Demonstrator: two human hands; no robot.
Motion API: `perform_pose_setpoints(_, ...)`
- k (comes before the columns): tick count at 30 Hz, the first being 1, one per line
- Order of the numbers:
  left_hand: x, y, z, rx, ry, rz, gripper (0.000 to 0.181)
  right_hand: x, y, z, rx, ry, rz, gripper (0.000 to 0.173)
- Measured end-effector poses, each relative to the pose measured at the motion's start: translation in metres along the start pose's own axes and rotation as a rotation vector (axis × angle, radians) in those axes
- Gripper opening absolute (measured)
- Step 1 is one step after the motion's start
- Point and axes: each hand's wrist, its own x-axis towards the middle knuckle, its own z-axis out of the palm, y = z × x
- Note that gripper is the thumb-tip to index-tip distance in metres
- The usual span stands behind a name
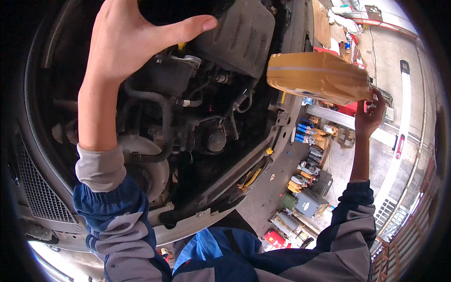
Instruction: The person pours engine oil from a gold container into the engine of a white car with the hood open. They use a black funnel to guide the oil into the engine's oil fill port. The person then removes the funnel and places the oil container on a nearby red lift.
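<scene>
Near the right fender, my right hand (370, 112) grips a golden-brown plastic jug (313, 75) by its narrower end. The jug is roughly level in the view, with its broad base pointing left and a pale translucent stripe along its side. My left hand (123, 38) reaches over the engine bay (183, 123) of a car, thumb stretched to the right. Its other fingers run past the top edge of the picture. A very dark shape (186, 8) fills the gap beside the thumb; whether the hand touches it is unclear.
A black ribbed plastic cover (239, 38), hoses (165, 116) and a metal front panel edge (218, 218) lie below my arms. On the floor at right stand several bottles (310, 134), a grey container (308, 204) and a red container (275, 239). A long white bar (400, 130) stretches beyond.
</scene>
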Motion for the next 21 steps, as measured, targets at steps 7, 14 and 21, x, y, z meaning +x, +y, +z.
perform_pose_setpoints(7,0.003,-0.011,0.01,-0.087,0.057,0.067,0.111,0.04,-0.008,-0.023,0.187,-0.401,0.238,0.051)
perform_pose_setpoints(14,0.005,-0.028,0.02,-0.048,0.077,0.207,0.098,0.053,0.015,-0.04,0.201,-0.672,0.263,0.053)
perform_pose_setpoints(21,0.006,-0.025,0.015,-0.038,0.077,0.231,0.098,0.037,0.022,-0.013,0.652,-0.48,0.448,0.039)
